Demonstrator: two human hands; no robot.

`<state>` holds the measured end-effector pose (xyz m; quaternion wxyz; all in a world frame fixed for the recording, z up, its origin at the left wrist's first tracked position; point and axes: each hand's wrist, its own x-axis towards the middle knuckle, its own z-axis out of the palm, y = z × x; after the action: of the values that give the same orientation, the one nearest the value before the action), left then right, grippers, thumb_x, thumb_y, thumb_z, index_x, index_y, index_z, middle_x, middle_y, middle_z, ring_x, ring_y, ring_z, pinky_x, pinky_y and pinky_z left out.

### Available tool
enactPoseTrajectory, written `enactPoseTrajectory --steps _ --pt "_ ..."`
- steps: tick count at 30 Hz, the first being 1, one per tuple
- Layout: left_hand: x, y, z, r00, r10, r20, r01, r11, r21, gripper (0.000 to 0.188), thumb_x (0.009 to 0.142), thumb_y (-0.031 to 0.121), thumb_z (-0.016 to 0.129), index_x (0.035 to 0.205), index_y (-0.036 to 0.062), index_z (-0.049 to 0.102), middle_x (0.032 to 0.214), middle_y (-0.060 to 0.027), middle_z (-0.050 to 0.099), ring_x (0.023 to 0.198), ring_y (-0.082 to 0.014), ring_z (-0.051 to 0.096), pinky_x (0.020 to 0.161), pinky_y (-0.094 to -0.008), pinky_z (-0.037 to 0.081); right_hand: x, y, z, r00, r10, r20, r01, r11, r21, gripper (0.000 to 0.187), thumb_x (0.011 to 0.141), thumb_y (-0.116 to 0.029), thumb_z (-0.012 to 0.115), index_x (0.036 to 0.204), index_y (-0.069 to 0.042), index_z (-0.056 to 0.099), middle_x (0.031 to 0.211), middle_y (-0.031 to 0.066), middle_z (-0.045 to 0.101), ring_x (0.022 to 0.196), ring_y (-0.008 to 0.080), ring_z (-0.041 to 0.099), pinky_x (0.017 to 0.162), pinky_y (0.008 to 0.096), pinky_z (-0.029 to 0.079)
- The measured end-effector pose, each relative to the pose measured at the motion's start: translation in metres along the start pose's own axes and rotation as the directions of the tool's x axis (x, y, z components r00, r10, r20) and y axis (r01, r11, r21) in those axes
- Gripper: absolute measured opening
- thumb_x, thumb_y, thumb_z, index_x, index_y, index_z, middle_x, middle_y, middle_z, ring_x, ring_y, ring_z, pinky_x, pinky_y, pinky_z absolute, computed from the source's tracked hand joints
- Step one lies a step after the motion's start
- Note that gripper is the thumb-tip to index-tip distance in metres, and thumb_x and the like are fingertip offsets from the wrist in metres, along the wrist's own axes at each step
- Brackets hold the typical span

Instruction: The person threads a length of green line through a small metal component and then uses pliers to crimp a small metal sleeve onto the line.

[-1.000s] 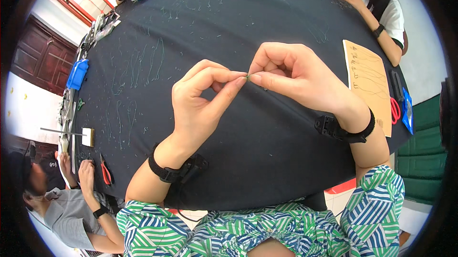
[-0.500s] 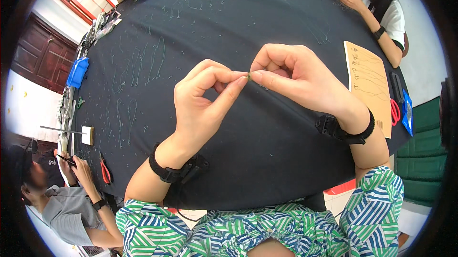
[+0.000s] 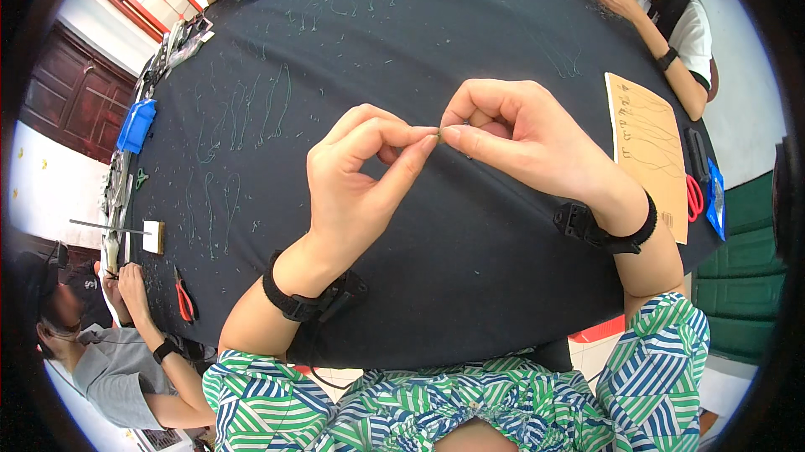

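My left hand (image 3: 360, 171) and my right hand (image 3: 524, 133) meet fingertip to fingertip above the black cloth. Thumb and forefinger of each are pinched together. Between them shows a tiny green thread-like piece (image 3: 438, 137); most of it is hidden by the fingertips, and its exact form is too small to tell. Thin green threads (image 3: 279, 104) lie in long loops on the cloth to the left of my hands, among scattered short clippings.
Black cloth (image 3: 402, 284) covers the table. At right lie a cardboard sheet (image 3: 650, 158) with dark cords, red-handled scissors (image 3: 694, 198) and a blue packet (image 3: 715, 200). Red-handled pliers (image 3: 185, 301), a white block (image 3: 153, 237) and a blue tray (image 3: 137, 127) are at left. Co-workers sit around.
My hands stay nearly still, still pinched together, with only a slight shift at the fingertips. At lower left, a co-worker's hands have drawn closer together.
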<state>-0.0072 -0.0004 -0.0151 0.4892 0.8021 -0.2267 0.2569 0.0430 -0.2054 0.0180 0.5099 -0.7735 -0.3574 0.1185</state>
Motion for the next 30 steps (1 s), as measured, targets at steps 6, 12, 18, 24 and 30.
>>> enactPoseTrajectory --steps 6,12,18,24,30 --pt "0.0001 -0.0010 -0.0006 1.000 0.023 0.006 -0.023 1.000 0.018 0.009 0.079 -0.004 0.074 0.087 -0.0006 0.071 0.079 -0.0046 0.064 0.066 -0.0082 0.059 0.057 -0.0212 0.047 0.0001 0.0019 0.0005 1.000 0.002 0.005 -0.002 1.000 0.001 0.015 0.094 -0.013 0.061 0.091 0.001 0.061 0.062 -0.0077 0.042 0.057 0.0005 0.033 0.051 0.0206 0.027" --pt "0.0000 -0.0020 -0.0005 1.000 0.019 0.004 -0.019 1.000 0.000 0.010 0.079 -0.004 0.074 0.088 -0.0007 0.071 0.079 -0.0042 0.064 0.065 -0.0078 0.059 0.057 -0.0209 0.047 0.0002 0.0036 0.0015 1.000 -0.020 -0.002 0.021 0.999 0.037 0.014 0.094 -0.013 0.061 0.091 0.001 0.061 0.063 -0.0073 0.044 0.058 0.0005 0.035 0.051 0.0206 0.028" --pt "-0.0010 -0.0041 0.0000 1.000 -0.019 0.012 0.019 1.000 -0.017 0.008 0.080 0.000 0.074 0.088 0.0002 0.072 0.079 -0.0038 0.064 0.065 -0.0073 0.057 0.058 -0.0206 0.046 0.0008 0.0029 0.0005 1.000 -0.019 0.013 0.019 0.999 -0.039 0.013 0.094 -0.013 0.061 0.091 0.001 0.061 0.062 -0.0069 0.043 0.057 0.0011 0.035 0.051 0.0208 0.028" --pt "-0.0040 -0.0037 -0.0012 0.965 -0.247 0.088 0.260 0.945 -0.198 0.005 0.087 0.006 0.071 0.088 0.0007 0.070 0.081 -0.0005 0.063 0.070 -0.0045 0.054 0.062 -0.0192 0.042 0.0009 0.0041 0.0014 0.999 -0.038 0.012 0.038 0.999 -0.014 0.013 0.094 -0.013 0.062 0.091 0.000 0.061 0.062 -0.0069 0.043 0.057 0.0014 0.034 0.051 0.0210 0.027" --pt "-0.0033 -0.0036 -0.0006 0.917 -0.375 0.134 0.398 0.868 -0.298 0.010 0.087 0.010 0.071 0.085 0.0016 0.067 0.077 0.0009 0.062 0.067 -0.0034 0.053 0.062 -0.0200 0.043 0.0010 0.0024 0.0026 1.000 -0.025 -0.003 0.025 0.997 -0.072 0.012 0.092 -0.011 0.063 0.090 0.000 0.061 0.060 -0.0064 0.039 0.056 0.0023 0.032 0.050 0.0224 0.026"
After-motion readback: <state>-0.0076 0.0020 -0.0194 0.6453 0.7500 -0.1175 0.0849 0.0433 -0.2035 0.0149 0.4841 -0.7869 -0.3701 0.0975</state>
